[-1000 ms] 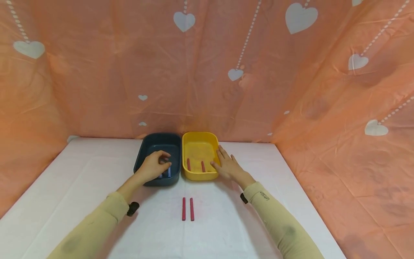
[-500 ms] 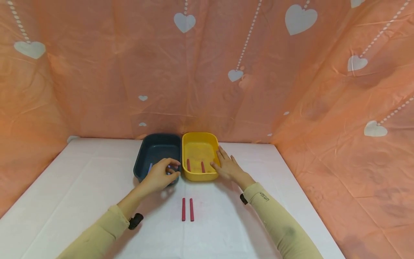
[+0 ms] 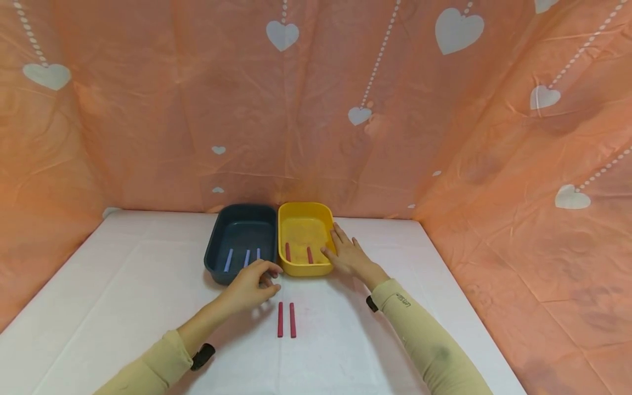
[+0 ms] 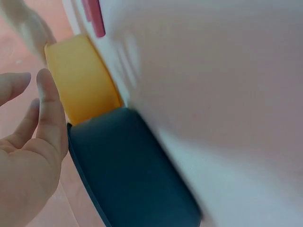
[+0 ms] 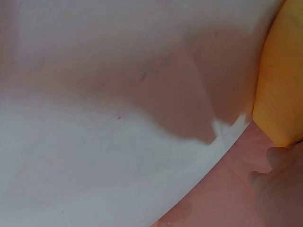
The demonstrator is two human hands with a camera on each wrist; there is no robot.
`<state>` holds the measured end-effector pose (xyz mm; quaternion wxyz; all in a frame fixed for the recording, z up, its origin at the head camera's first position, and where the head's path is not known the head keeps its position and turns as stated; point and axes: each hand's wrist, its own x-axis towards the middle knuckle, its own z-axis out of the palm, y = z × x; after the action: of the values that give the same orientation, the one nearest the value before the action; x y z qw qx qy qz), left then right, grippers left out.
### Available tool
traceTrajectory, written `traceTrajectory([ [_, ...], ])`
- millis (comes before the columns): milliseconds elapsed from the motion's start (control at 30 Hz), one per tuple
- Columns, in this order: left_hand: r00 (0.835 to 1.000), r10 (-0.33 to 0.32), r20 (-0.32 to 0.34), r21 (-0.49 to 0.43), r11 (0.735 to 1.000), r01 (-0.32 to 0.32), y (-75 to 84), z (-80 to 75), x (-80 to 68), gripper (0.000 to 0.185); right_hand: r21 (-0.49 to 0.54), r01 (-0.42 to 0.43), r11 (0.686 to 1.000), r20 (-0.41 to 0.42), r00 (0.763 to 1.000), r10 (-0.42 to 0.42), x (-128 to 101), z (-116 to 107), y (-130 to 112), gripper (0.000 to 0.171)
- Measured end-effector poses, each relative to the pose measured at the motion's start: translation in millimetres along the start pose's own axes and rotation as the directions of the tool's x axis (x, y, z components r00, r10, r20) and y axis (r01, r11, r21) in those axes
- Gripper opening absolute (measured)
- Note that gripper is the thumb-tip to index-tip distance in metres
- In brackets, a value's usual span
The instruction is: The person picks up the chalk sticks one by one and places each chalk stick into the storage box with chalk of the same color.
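My left hand (image 3: 250,287) hovers over the front edge of the dark blue tray (image 3: 212,241), its fingers loosely bent and nothing between them. In the left wrist view, thumb and fingers of the left hand (image 4: 38,137) are apart. Just ahead of it on the table lie two slim red sticks, a left one (image 3: 280,319) and a right one (image 3: 293,320). My right hand (image 3: 349,255) rests with straight fingers along the right rim of the yellow tray (image 3: 306,270). That tray holds two more red sticks (image 3: 310,255). Three purple-blue sticks (image 3: 229,260) lie inside the dark blue tray.
Both trays stand side by side near the back of the table (image 3: 143,263) under a white cloth. An orange curtain (image 3: 316,137) with white hearts encloses the back and sides. Black bands (image 3: 202,356) circle the wrists.
My left hand has withdrawn from inside the dark blue tray, toward the front and right, uncovering the purple-blue sticks. The right hand has stayed at the yellow tray.
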<state>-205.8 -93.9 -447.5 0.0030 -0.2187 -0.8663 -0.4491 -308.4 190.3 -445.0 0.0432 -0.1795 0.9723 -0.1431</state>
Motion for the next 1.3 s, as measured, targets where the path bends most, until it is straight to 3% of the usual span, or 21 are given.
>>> traceTrajectory([
  [167,0.998,0.0,0.07,0.002,1.0,-0.001,-0.7,7.8,-5.6,0.033,-0.013,-0.002,1.0,-0.002,1.0,0.002,1,1,2,0.077],
  [333,0.995,0.011,0.095,0.055,0.998,-0.017,-2.4,15.5,-9.5,0.028,-0.016,0.006,1.0,-0.011,1.0,-0.006,1,2,2,0.076],
  [600,0.982,-0.094,0.164,0.227,0.972,0.055,-1.7,26.3,-12.6,0.03,-0.021,0.006,1.0,-0.016,1.0,-0.006,3,3,3,0.077],
  [800,0.976,-0.122,0.18,0.289,0.955,0.066,-0.3,30.9,-10.7,0.034,-0.007,0.003,1.0,-0.018,1.0,-0.003,2,2,3,0.077],
  [1300,0.978,-0.112,0.176,0.27,0.961,0.061,3.2,35.9,-11.3,0.03,0.001,0.0,1.0,-0.005,1.0,0.0,1,2,3,0.077],
])
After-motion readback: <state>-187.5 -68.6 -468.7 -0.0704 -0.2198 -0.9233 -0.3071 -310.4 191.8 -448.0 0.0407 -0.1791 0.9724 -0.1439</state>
